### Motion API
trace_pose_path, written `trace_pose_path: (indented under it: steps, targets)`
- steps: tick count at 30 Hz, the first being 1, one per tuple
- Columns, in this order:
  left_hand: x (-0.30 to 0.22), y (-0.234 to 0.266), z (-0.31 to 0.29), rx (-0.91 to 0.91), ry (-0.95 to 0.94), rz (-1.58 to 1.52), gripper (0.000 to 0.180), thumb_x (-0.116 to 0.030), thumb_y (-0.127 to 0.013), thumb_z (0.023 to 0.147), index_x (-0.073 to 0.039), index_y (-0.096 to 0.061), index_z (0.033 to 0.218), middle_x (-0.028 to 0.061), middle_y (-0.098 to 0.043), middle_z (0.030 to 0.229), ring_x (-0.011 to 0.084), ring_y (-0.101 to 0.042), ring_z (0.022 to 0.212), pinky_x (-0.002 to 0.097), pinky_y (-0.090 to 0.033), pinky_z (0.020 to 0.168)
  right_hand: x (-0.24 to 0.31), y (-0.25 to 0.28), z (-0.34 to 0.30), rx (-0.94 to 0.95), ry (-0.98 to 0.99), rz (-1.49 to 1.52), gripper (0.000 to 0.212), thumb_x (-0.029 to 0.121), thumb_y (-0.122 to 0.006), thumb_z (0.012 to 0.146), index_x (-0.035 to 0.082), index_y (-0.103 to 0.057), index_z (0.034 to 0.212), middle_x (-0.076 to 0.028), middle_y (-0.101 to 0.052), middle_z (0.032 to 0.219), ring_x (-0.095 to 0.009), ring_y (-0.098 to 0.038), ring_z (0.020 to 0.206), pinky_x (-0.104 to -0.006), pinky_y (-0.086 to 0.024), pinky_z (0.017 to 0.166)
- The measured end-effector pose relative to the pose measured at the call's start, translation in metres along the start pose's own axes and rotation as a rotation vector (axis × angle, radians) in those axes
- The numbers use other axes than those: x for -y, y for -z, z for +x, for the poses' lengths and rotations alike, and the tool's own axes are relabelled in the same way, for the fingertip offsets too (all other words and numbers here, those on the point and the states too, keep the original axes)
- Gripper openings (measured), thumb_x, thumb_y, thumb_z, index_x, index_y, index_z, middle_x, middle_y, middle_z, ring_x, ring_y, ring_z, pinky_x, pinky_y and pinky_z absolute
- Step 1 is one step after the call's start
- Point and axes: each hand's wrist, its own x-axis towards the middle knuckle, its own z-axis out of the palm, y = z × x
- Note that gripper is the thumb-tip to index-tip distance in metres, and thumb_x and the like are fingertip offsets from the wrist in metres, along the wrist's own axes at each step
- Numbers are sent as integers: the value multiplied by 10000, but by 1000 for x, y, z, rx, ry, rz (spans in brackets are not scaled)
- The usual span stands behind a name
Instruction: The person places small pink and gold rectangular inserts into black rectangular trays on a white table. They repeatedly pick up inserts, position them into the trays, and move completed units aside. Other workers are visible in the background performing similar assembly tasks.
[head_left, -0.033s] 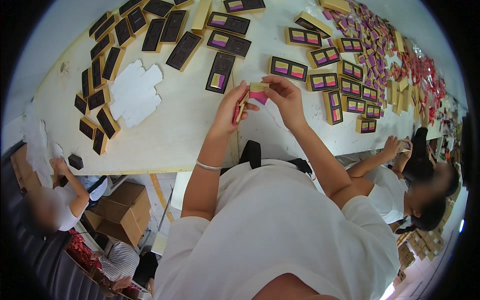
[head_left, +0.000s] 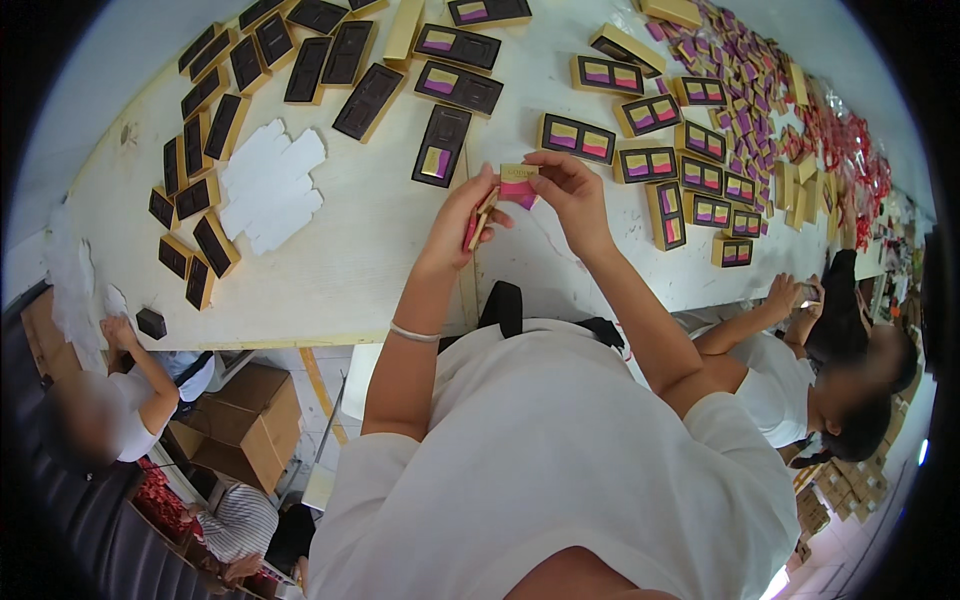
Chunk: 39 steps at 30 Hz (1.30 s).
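Observation:
My left hand (head_left: 462, 218) is closed around several small flat gold-and-red packets (head_left: 481, 218). Pinched between the thumb and fingers of my right hand (head_left: 575, 192) is a gold-and-pink packet (head_left: 517, 184), with a bit of purple at its lower edge. The left fingertips are close beside this packet; whether they touch it I cannot tell. Just beyond my left hand lies a gold box with a black two-slot insert (head_left: 440, 146), holding one gold-and-purple packet. Past my right hand, another such box (head_left: 577, 137) has a purple packet and a pink packet side by side.
Boxes with bare black inserts (head_left: 348, 52) spread over the left of the white table (head_left: 370, 250), around white cut-out sheets (head_left: 268, 185). Filled boxes (head_left: 700, 178) and a heap of loose packets (head_left: 745, 110) lie to the right. Co-workers' hands (head_left: 785, 296) work at both sides.
The packet in my right fingers has turned slightly, and my left fingers have shifted a little. At the right, the thing in a co-worker's hands has changed its tilt.

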Motion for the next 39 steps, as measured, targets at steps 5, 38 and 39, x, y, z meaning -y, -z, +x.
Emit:
trace_pose_path:
  steps: [5, 38, 39]
  targets:
    - [8, 33, 8, 11, -93, 249, 289, -295, -580, 841, -26, -569, 945, 27, -561, 708, 68, -458, 478, 181, -315, 367, 4, -7, 3, 207, 334, -511, 255, -16, -594, 769, 20, -580, 1021, -98, -593, 950, -196, -568, 875, -283, -470, 743]
    - [-15, 59, 43, -136, -408, 1570, 664, -93, -656, 647, -173, -439, 1269, 116, -586, 865, 284, -591, 810, 377, -477, 697, -78, 25, 79, 101, 292, -825, 180, 11, -697, 612, 103, -645, 758, -102, -446, 921, -266, -468, 896, -332, -416, 741]
    - [-16, 55, 46, -132, -389, 1597, 670, -96, -660, 645, -171, -435, 1273, 115, -585, 864, 283, -591, 810, 376, -477, 700, -72, 26, 78, 90, 365, -880, 161, 36, -700, 623, 98, -636, 757, -110, -461, 888, -267, -496, 853, -337, -428, 711]
